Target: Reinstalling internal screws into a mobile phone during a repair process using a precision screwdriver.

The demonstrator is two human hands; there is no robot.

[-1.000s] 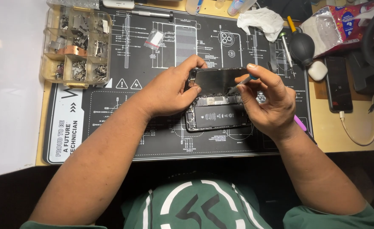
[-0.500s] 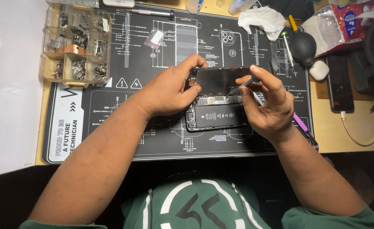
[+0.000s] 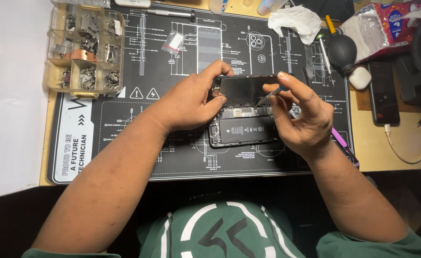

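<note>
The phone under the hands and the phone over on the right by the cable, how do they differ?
The opened phone shows its battery, screen lifted by the left hand; the dark phone lies closed and untouched. The first is on the black mat, the second off it. Both lie flat.

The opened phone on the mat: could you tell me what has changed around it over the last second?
Very little. The right hand has shifted slightly while working its thin tool at the edge of the lifted screen. The left hand still props that screen up over the opened phone, which has not moved on the black mat. Nothing was picked up or released.
</note>
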